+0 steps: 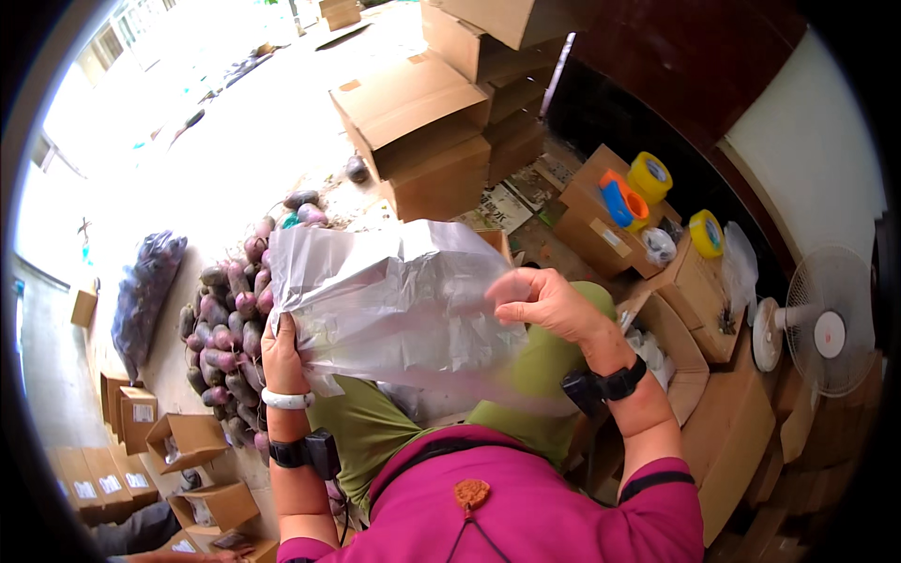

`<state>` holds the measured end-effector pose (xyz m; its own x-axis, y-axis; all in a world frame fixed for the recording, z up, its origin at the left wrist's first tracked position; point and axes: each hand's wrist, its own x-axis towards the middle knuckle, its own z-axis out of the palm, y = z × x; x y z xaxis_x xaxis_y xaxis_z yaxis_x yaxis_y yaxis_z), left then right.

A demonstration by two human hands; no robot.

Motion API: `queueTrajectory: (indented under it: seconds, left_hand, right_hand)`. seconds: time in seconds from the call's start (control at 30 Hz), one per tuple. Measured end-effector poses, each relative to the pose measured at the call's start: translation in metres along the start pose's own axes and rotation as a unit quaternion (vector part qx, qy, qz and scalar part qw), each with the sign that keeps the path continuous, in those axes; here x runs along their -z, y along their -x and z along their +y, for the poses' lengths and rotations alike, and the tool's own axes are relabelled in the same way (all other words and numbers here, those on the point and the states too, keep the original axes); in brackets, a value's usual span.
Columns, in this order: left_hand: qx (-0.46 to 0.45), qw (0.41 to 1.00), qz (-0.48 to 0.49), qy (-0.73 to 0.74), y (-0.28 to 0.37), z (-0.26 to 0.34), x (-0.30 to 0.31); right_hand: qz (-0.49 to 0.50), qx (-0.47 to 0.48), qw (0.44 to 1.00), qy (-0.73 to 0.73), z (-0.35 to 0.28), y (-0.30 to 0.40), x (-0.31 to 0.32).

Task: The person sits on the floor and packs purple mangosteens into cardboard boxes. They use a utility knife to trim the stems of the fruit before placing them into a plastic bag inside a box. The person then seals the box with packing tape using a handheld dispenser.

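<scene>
A translucent plastic bag (415, 302) is spread out above my lap, creased and wide. My left hand (284, 355) grips its left edge, thumb in front. At the bag's right edge is my right hand (552, 306), its fingers curled and partly blurred; whether they pinch the plastic cannot be made out. To the left of the bag lies a heap of purple root vegetables (225, 338) with thin root tails. Behind the bag, the edge of an open cardboard box (496, 243) shows; most of it is hidden.
Large cardboard boxes (436, 169) are stacked ahead. Right, tape rolls (649, 177) and an orange-and-blue tape dispenser (623, 200) sit on cartons near an electric fan (830, 331). A filled mesh sack (148, 299) lies left. Another person's hand (225, 556) is among small boxes (218, 503), lower left.
</scene>
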<state>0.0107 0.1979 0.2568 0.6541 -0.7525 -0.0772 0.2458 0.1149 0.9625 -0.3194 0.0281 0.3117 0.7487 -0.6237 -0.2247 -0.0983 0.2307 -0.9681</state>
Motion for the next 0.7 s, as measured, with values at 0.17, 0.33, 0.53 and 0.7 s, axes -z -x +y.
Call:
queueTrajectory:
  seconds: [0.17,0.33,0.53,0.7]
  left_hand:
    - [-0.014,1.000,0.021,-0.009,-0.005,0.005,0.030]
    - [-0.011,0.992,0.040,-0.115,-0.016,0.010,0.050]
    - [-0.243,0.895,0.034,-0.373,-0.012,0.016,0.023]
    - [-0.207,0.885,-0.025,-0.417,-0.004,0.007,0.018]
  right_hand:
    - [-0.048,-0.063,0.996,-0.029,0.014,-0.015,-0.016]
    - [-0.023,-0.068,0.997,-0.030,0.028,-0.026,-0.031]
    - [0.036,-0.015,0.989,-0.142,0.059,-0.044,-0.057]
    - [0.060,-0.014,0.988,-0.142,0.061,-0.051,-0.077]
